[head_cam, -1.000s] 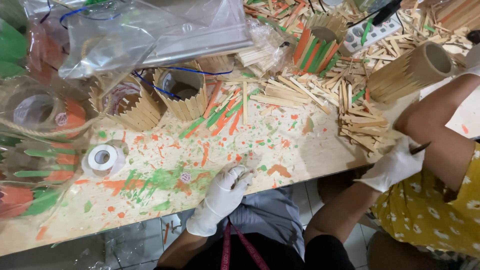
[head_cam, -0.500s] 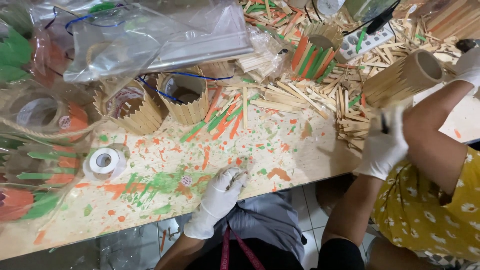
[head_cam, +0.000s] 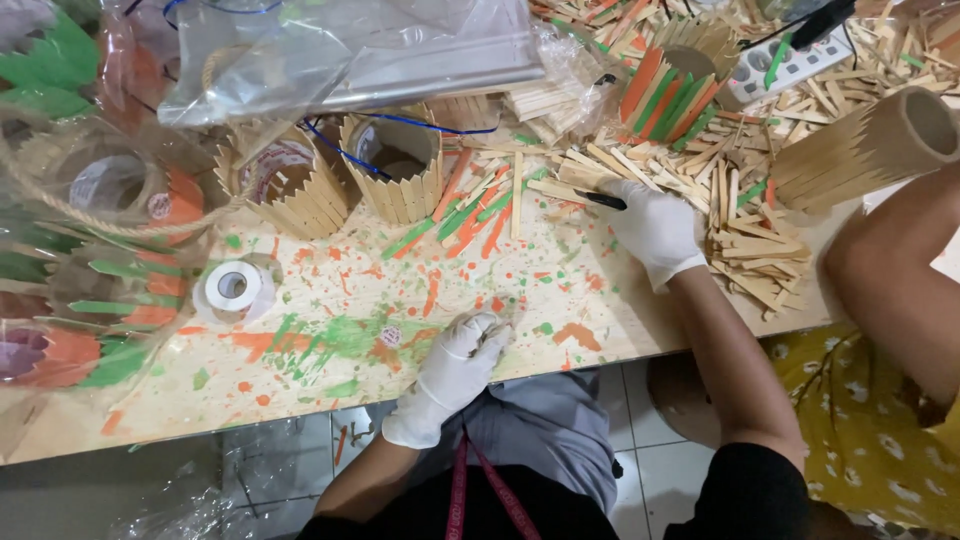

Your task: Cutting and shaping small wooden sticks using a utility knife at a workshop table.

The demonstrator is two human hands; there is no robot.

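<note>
The gloved right hand (head_cam: 652, 228) lies on the loose wooden sticks (head_cam: 745, 225), fingers pinching a black pen (head_cam: 603, 200). The left hand (head_cam: 468, 347) rests on the paint-spattered bench (head_cam: 400, 300), fingers loosely curled, holding nothing.

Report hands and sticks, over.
Left hand resting empty on paint-spattered table. Right hand on loose wooden sticks, black pen beneath fingers. Co-worker's arm close right.

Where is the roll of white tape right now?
In the head view, the white tape roll lies on the paint-splattered table, left of the left hand, below the stick-clad cups.
</note>
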